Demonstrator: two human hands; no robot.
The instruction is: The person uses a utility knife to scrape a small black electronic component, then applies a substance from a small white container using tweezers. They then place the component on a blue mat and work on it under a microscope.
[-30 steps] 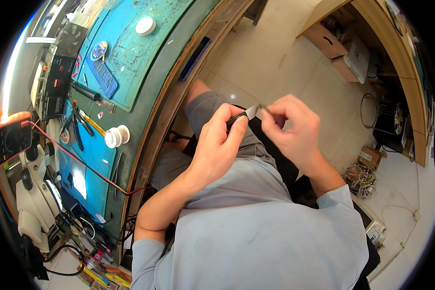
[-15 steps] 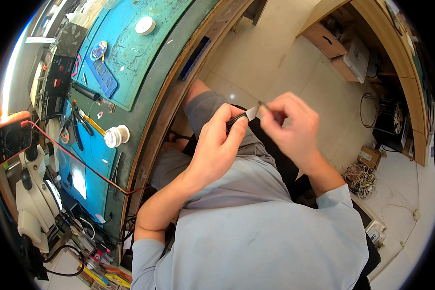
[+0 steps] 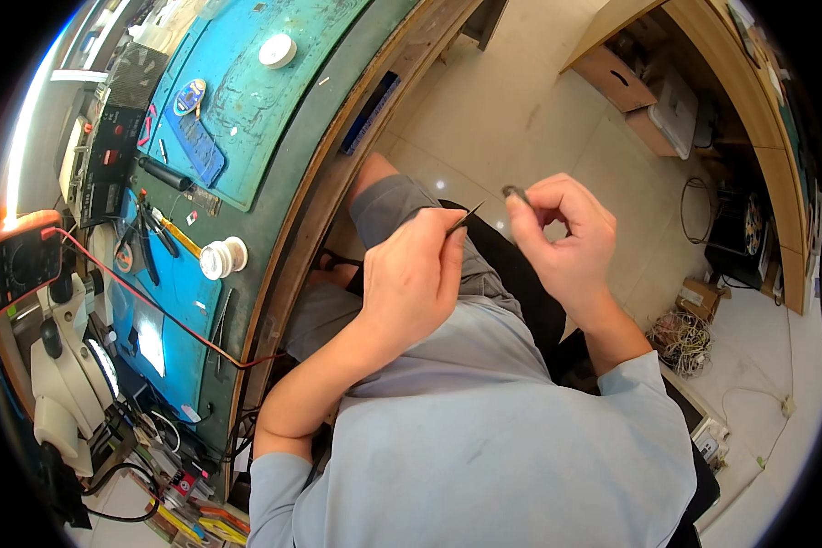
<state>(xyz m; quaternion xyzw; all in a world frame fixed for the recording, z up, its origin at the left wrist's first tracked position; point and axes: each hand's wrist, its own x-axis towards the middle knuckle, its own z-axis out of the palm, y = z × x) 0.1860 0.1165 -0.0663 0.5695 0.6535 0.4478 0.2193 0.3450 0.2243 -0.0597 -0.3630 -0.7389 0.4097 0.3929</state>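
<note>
Worked right of the desk (image 3: 310,132), with left hand (image 3: 409,274) nearer it and right hand (image 3: 571,242) farther off. Pinched a thin blade (image 3: 467,218) in the former, a small dark wad (image 3: 515,194) in the latter. Seemingly paused between rubs of wad along blade; probably called for a steady grip, clear of the edge. Since the earlier frame, drew the wad off the tip, away from the desk, and turned the blade edge-on.
</note>
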